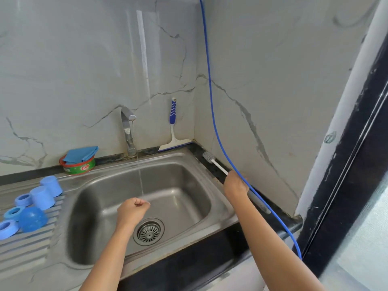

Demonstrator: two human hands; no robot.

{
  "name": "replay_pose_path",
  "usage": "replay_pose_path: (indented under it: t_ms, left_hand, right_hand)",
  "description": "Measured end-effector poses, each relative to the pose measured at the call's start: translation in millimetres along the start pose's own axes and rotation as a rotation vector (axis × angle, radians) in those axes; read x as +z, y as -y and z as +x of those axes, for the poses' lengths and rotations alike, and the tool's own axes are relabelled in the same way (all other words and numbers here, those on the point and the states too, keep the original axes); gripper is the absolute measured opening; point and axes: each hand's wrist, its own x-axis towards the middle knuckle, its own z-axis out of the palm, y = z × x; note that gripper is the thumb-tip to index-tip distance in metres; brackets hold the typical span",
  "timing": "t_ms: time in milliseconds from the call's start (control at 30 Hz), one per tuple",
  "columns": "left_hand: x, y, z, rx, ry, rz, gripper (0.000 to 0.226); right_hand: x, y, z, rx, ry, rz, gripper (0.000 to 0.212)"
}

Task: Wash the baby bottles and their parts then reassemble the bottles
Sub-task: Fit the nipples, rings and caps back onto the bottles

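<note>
While the tap [128,131] runs: we judge the washing hardly begun; a thin stream falls into a sink [189,181] that holds no bottle part we can see.
Right hand [235,185]: its grip is clamped round the shaft of the bottle brush [218,165], whose bristle head lies on the dark tabletop [281,221] strip against the wall, right of the sink.
Left hand [132,208]: its grip is drawn together in a fist above the basin; we make out nothing inside it.
Bottle parts: two caps [43,197], three collar rings [13,213] and one dome cover [32,219] sit together on the draining board [31,248], left of the basin and well apart from both hands.
Left to do: scrubbing, rinsing and reassembly, by our reading; we cannot find bottle bodies or teats in view.
Materials: the parts are smooth blue plastic, with cylindrical caps, flat open rings and a rounded, translucent dome. Sink and ribbed board are brushed steel. The brush has a thin white shaft and grey bristles.
Nearby: a green soap tub [79,168] sits under a blue cloth [80,154], and a squeegee [173,127] leans on the marble-look wall.
</note>
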Motion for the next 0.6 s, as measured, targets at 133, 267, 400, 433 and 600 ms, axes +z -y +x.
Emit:
replay_pose_path:
  t_ms: [133,267,400,433,600]
  left_hand:
    - [-0.9,3.9,0.0,-0.004,0.007,-0.012,0.005]
    - [-4.4,6.6,2.2,-0.023,0.044,0.000,0.004]
    - [-8.9,5.9,6.6,-0.038,0.048,0.018,0.010]
    - [-11.2,5.7,9.0,-0.043,0.044,0.024,0.011]
    - [-23.6,0.6,23.0,-0.040,0.050,0.044,0.013]
  right_hand:
    - [5.7,-7.1,2.9,0.056,-0.016,-0.037,0.028]
    - [10.1,-5.7,2.9,0.069,-0.044,-0.065,0.025]
    - [15.8,-2.0,0.5,0.066,-0.097,-0.105,0.025]
    - [17.1,1.1,-0.2,0.060,-0.107,-0.118,0.028]
    - [20.1,27.7,-3.0,0.015,-0.182,-0.137,0.040]
